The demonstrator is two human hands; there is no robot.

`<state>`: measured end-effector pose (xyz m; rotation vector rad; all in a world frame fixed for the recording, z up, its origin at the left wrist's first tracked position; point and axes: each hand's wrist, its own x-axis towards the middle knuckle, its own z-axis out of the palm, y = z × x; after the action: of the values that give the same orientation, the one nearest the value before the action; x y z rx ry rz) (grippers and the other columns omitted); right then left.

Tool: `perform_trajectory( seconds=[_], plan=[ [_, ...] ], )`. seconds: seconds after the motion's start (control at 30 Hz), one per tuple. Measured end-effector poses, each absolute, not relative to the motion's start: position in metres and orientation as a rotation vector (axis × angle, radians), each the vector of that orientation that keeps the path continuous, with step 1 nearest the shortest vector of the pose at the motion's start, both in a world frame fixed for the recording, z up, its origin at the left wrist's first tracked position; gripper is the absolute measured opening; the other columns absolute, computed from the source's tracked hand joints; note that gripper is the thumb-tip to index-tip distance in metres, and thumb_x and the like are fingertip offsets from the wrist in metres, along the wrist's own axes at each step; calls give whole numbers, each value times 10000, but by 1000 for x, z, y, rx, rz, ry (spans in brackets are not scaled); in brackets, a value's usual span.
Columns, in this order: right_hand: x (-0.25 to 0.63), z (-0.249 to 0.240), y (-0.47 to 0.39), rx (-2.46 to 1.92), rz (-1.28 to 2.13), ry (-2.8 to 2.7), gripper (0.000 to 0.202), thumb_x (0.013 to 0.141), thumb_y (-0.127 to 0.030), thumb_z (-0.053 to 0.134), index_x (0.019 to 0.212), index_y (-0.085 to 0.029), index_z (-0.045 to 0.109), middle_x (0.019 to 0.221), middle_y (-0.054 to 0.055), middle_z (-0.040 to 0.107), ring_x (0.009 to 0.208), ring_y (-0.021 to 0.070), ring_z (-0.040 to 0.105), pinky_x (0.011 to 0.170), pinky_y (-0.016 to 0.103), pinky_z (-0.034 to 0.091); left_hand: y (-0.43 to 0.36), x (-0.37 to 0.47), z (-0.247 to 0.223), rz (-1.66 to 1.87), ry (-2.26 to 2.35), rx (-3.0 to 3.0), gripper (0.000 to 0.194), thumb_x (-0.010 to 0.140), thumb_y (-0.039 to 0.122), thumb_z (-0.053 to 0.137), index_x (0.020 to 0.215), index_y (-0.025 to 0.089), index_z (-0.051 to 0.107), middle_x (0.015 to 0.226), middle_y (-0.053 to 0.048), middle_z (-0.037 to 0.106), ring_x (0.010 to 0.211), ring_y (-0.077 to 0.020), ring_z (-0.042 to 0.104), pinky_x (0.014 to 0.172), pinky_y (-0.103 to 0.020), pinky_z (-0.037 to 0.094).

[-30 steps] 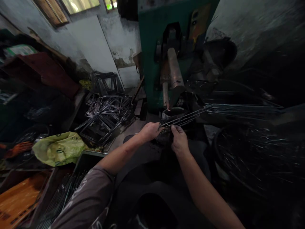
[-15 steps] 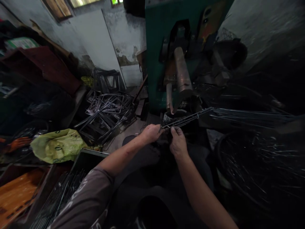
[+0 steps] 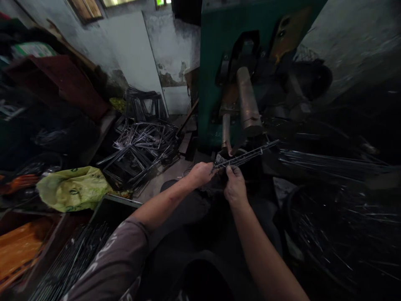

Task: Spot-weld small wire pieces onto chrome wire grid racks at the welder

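Head view shows, as biggest thing, a green machine [image 3: 209, 88] with a thick metal rod [image 3: 249, 102] above and a thinner rod [image 3: 226, 131] below, ending in a bent tip. If these parts moved while the fingers were near, skin could be pinched; I judge this the most serious danger. On the right stands a dark tub [image 3: 290, 205] with loose wires, and long wires [image 3: 322, 159] lie just beside the far end of the wire lattice [image 3: 247, 158]. That end could catch on them if the lattice swings, because both hands are toward its near end and nothing visible clearly supports the far one. The lattice slants in front of the machine, close to the bent tip; whether they touch, I cannot tell. The left hand [image 3: 202, 173] has its fingers closed around the near end; a loose grip there could let it turn. The right hand [image 3: 235, 186] keeps thumb and forefinger narrow, seemingly on a short wire [image 3: 228, 163] at the lattice edge. Such a thin piece could slip or sit crooked, from a weak pinch or from the dim light.
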<state>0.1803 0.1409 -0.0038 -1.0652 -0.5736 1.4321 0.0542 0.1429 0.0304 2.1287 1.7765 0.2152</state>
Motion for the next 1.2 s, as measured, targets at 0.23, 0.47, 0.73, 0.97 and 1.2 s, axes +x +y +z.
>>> perform_trajectory(
  seconds=[0.23, 0.47, 0.73, 0.97, 1.2],
  plan=[
    [181, -7, 156, -1072, 1414, -578, 396, 552, -426, 738, 791, -194, 523, 667, -49, 583, 614, 115, 523, 604, 255, 430, 155, 55, 23, 278, 1788, 2141, 363, 923, 412, 410, 925, 132, 641, 817, -127, 701, 809, -203, 671, 688, -247, 447],
    [183, -12, 165, -1065, 1380, -602, 382, 566, -423, 735, 788, -191, 529, 663, -52, 579, 604, 112, 518, 577, 245, 415, 163, 58, 18, 349, 1788, 2148, 370, 922, 408, 409, 883, 135, 655, 810, -133, 701, 816, -219, 676, 689, -255, 448],
    [183, -8, 167, -1069, 1377, -652, 372, 601, -438, 719, 821, -187, 557, 719, -34, 600, 656, 123, 545, 639, 258, 441, 165, 59, 20, 350, 1776, 2115, 378, 923, 420, 408, 878, 134, 651, 820, -129, 696, 810, -206, 667, 689, -246, 445],
    [190, -2, 160, -1197, 1412, -654, 347, 611, -471, 721, 747, -184, 582, 647, -16, 583, 551, 118, 499, 486, 240, 406, 163, 61, 24, 359, 1795, 2117, 411, 929, 422, 381, 903, 122, 660, 809, -124, 693, 784, -210, 662, 691, -265, 460],
    [206, -11, 149, -1352, 1545, -596, 310, 528, -335, 776, 711, -171, 586, 635, -6, 616, 571, 136, 551, 505, 246, 442, 163, 72, 33, 366, 1739, 2130, 375, 937, 376, 374, 964, 124, 650, 894, -126, 703, 858, -210, 669, 742, -268, 470]
  ],
)
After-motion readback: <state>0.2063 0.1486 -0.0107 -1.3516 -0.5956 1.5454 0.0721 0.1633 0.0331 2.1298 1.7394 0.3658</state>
